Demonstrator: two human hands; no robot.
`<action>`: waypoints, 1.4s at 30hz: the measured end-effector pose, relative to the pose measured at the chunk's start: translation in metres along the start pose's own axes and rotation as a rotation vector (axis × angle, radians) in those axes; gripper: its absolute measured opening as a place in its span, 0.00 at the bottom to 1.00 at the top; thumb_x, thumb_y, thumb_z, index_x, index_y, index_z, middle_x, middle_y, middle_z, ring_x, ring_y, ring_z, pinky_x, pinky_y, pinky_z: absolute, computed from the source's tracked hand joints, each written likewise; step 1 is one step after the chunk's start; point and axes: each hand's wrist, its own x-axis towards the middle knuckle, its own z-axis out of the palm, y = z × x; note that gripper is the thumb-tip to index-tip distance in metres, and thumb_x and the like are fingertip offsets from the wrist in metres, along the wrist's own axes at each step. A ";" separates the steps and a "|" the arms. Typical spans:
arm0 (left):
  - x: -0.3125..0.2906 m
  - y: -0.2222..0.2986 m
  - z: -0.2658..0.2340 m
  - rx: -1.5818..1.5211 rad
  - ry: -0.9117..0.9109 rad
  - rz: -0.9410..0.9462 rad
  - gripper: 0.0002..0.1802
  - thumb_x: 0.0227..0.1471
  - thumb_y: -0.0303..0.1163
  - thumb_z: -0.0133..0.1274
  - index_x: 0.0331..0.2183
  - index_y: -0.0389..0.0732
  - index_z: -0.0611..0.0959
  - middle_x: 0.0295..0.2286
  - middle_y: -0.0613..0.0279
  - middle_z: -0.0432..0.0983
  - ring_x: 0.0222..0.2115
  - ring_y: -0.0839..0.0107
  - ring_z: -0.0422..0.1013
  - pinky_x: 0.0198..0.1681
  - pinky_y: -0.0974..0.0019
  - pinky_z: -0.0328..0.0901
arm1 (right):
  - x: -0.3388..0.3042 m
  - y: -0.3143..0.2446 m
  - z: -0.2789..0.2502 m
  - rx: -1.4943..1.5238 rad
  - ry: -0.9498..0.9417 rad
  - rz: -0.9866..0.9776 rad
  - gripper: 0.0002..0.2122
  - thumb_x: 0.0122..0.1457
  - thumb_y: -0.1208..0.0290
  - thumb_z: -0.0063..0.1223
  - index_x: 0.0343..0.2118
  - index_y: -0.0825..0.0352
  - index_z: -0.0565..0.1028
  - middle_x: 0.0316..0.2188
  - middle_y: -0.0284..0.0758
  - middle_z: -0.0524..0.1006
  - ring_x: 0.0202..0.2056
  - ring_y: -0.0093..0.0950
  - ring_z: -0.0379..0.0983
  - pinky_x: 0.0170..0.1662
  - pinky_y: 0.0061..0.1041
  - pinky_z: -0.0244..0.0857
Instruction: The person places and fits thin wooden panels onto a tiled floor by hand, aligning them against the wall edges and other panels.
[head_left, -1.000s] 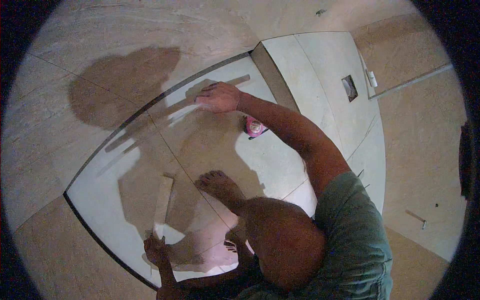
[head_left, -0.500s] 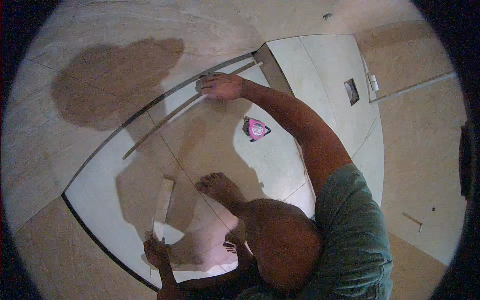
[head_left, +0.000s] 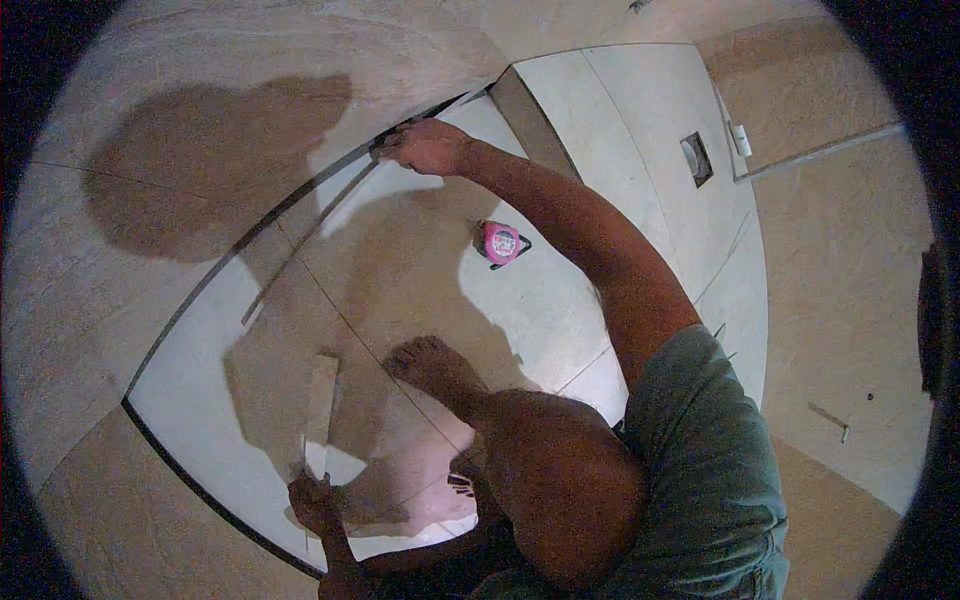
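My right hand [head_left: 425, 147] reaches far out to the wall side, fingers closed around a long thin strip [head_left: 305, 247]. That strip slants over the pale floor, its far end at the dark gap [head_left: 240, 243] along the wall. Low on the left, my left hand [head_left: 318, 505] grips the near end of a short, flat, pale strip [head_left: 322, 395], which points away from me; its exact kind is unclear in the shadow. Between my arms, a pink and black tape measure [head_left: 502, 244] lies on the floor.
My bare foot [head_left: 430, 365] and bent knee [head_left: 570, 480] take up the middle. A raised pale ledge [head_left: 600, 110] with a square cutout [head_left: 696, 160] stands at the right. Large beige wall tiles [head_left: 400, 60] border the floor. My shadow darkens much of it.
My right hand has moved slightly toward the wall, bringing the long strip's far end against the dark gap. The whole view has shifted a little. My left hand stays nearly still.
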 end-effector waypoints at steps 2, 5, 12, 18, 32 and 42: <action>0.003 -0.010 -0.010 -0.608 -0.015 -0.091 0.19 0.58 0.32 0.49 0.51 0.39 0.72 0.46 0.54 0.72 0.47 0.54 0.68 0.51 0.37 0.64 | 0.009 0.003 0.004 0.016 0.058 0.003 0.16 0.55 0.73 0.51 0.48 0.61 0.73 0.44 0.41 0.77 0.47 0.42 0.73 0.48 0.41 0.71; 0.001 0.044 0.025 1.014 -0.120 0.250 0.19 0.55 0.29 0.53 0.49 0.40 0.75 0.39 0.60 0.74 0.41 0.57 0.70 0.49 0.40 0.66 | -0.008 0.004 0.010 0.024 -0.063 0.080 0.16 0.55 0.74 0.49 0.49 0.62 0.74 0.41 0.42 0.77 0.44 0.44 0.76 0.46 0.43 0.72; -0.002 0.081 0.031 0.675 -0.059 0.011 0.15 0.52 0.25 0.55 0.44 0.33 0.79 0.40 0.54 0.75 0.41 0.54 0.71 0.47 0.40 0.67 | -0.005 0.006 -0.002 0.028 -0.071 0.061 0.18 0.53 0.74 0.50 0.49 0.64 0.73 0.40 0.44 0.77 0.41 0.45 0.75 0.44 0.43 0.72; 0.000 0.044 0.016 0.193 -0.057 0.086 0.31 0.55 0.47 0.55 0.53 0.36 0.73 0.49 0.49 0.74 0.46 0.55 0.70 0.56 0.59 0.62 | -0.007 -0.003 -0.002 0.044 0.154 -0.010 0.19 0.52 0.74 0.50 0.50 0.63 0.73 0.40 0.44 0.78 0.41 0.44 0.76 0.43 0.44 0.72; -0.006 0.071 0.028 0.572 0.052 0.149 0.25 0.44 0.34 0.65 0.44 0.36 0.77 0.39 0.53 0.74 0.44 0.57 0.69 0.50 0.58 0.66 | 0.095 -0.166 0.020 0.064 -0.009 -0.191 0.06 0.54 0.71 0.49 0.31 0.66 0.75 0.30 0.41 0.79 0.34 0.41 0.78 0.36 0.40 0.72; -0.004 0.097 0.039 0.896 -0.033 0.138 0.24 0.41 0.24 0.67 0.42 0.36 0.77 0.42 0.55 0.73 0.46 0.61 0.69 0.46 0.60 0.68 | 0.150 -0.257 0.033 0.298 0.226 -0.409 0.07 0.54 0.68 0.51 0.25 0.66 0.76 0.24 0.41 0.78 0.31 0.42 0.78 0.37 0.42 0.73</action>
